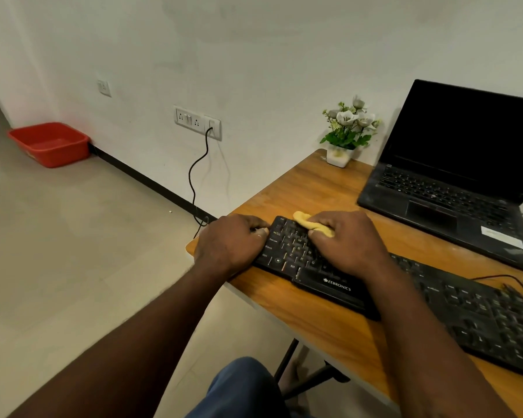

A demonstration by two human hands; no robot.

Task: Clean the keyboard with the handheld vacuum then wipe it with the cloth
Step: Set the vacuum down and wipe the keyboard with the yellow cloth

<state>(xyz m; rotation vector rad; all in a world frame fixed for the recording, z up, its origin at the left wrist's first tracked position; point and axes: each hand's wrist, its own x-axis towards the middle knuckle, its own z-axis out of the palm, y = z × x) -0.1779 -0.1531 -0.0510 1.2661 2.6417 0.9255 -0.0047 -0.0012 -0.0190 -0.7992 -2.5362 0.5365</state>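
Note:
A black keyboard [465,309] lies slantwise along the wooden desk [311,188]. My right hand [349,242] grips a bunched yellow cloth [307,222] and presses it on the keys near the keyboard's left end. My left hand [231,241] holds the keyboard's left edge, its fingers curled over the corner. No handheld vacuum is in view.
An open black laptop [453,182] with a dark screen stands at the back right of the desk. A small white pot of flowers [343,137] sits by the wall. A black cable [198,176] hangs from a wall socket. A red tub [50,143] stands on the floor.

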